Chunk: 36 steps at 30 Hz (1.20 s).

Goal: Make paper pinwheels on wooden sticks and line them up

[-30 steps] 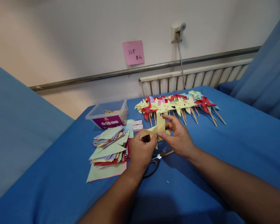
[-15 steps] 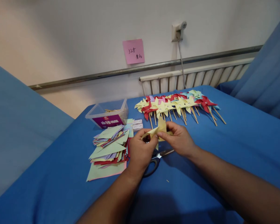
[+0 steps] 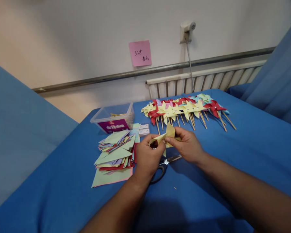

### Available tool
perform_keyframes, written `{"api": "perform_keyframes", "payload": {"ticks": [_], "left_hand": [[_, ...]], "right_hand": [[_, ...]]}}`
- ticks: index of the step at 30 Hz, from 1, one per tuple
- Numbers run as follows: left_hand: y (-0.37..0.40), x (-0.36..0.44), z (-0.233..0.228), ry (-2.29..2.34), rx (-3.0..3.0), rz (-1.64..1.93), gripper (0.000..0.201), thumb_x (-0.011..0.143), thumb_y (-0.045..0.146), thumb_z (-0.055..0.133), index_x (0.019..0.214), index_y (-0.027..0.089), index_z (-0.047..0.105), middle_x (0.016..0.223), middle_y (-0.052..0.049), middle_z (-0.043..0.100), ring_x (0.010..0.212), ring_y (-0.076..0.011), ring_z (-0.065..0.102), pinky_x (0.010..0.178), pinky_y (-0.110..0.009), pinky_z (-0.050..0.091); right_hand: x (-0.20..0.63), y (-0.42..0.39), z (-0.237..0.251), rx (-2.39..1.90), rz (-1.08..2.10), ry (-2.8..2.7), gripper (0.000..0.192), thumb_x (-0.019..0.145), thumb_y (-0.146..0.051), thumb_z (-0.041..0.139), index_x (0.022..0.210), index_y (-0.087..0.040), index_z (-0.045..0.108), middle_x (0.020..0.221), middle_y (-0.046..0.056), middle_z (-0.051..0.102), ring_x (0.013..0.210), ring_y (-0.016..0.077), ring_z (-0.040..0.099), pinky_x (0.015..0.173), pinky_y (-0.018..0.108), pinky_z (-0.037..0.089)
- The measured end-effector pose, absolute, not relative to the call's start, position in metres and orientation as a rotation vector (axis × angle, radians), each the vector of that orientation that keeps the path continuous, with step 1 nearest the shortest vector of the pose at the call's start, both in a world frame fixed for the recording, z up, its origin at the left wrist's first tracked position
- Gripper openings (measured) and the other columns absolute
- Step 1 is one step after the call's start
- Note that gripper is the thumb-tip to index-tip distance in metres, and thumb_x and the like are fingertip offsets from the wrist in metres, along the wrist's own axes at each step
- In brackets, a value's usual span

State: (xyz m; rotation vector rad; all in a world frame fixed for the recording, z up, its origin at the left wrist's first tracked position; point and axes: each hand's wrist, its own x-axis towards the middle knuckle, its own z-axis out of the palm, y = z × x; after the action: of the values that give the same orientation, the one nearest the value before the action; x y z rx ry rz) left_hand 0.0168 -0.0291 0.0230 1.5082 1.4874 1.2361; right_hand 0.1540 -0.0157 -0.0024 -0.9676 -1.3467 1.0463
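Note:
Between my two hands is a yellow paper pinwheel [image 3: 170, 130], its blades partly folded in toward the middle. My left hand [image 3: 147, 157] is closed on its left side, thumb and fingers pinching the paper. My right hand [image 3: 188, 145] grips the other side, its thumb pressed near the centre. The fingers hide the pinwheel's middle. Just below the hands lie scissors [image 3: 162, 170] with dark handles, partly covered by my left hand. To the left, cut coloured paper sheets [image 3: 115, 155] are piled in uneven stacks.
Several finished pinwheels [image 3: 189, 107] on sticks lie in a row at the back of the blue-covered table [image 3: 208, 200]. A clear plastic box [image 3: 113, 119] holding sticks stands back left, near small white boxes [image 3: 144, 132]. A radiator [image 3: 206, 77] is behind.
Both hands keep hold of the yellow pinwheel in nearly the same pose. The whole view has shifted very slightly; nothing else has visibly moved.

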Motion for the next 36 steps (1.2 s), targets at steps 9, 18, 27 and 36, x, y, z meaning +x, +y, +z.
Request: {"api": "perform_keyframes", "payload": {"ticks": [9, 18, 27, 36], "left_hand": [[-0.028, 0.019, 0.022, 1.394, 1.468, 1.269, 0.021, 0.067, 0.033, 0.070, 0.079, 0.017, 0.065, 0.061, 0.004, 0.056, 0.056, -0.0107, 0.048, 0.053, -0.021, 0.038], [-0.025, 0.016, 0.021, 1.259, 1.376, 1.292, 0.020, 0.066, 0.033, 0.073, 0.069, 0.018, 0.062, 0.059, 0.003, 0.057, 0.055, -0.0110, 0.051, 0.052, -0.021, 0.039], [-0.020, 0.016, 0.011, 1.168, 1.275, 1.291, 0.021, 0.066, 0.029, 0.074, 0.081, 0.016, 0.064, 0.071, 0.000, 0.064, 0.064, -0.0124, 0.059, 0.060, -0.023, 0.045], [-0.031, 0.023, 0.013, 1.192, 1.378, 1.339, 0.025, 0.076, 0.026, 0.068, 0.098, 0.016, 0.067, 0.097, -0.009, 0.070, 0.089, -0.0182, 0.064, 0.083, -0.031, 0.048]], "right_hand": [[0.153, -0.018, -0.001, -1.019, 0.907, -1.350, 0.009, 0.077, -0.028, 0.064, 0.079, -0.020, 0.060, 0.071, -0.002, 0.064, 0.065, 0.0135, 0.057, 0.060, 0.025, 0.046], [0.152, -0.013, -0.008, -0.908, 1.167, -1.257, 0.022, 0.076, -0.039, 0.066, 0.087, -0.020, 0.062, 0.084, 0.002, 0.069, 0.078, 0.0169, 0.064, 0.074, 0.032, 0.052], [0.153, -0.012, -0.012, -0.952, 1.005, -1.259, 0.016, 0.078, -0.034, 0.065, 0.080, -0.019, 0.061, 0.078, 0.001, 0.067, 0.071, 0.0152, 0.061, 0.069, 0.030, 0.049], [0.167, -0.010, -0.006, -1.016, 0.111, -1.564, 0.008, 0.084, -0.016, 0.054, 0.085, -0.022, 0.059, 0.081, 0.003, 0.063, 0.079, 0.0186, 0.058, 0.074, 0.033, 0.046]]}}
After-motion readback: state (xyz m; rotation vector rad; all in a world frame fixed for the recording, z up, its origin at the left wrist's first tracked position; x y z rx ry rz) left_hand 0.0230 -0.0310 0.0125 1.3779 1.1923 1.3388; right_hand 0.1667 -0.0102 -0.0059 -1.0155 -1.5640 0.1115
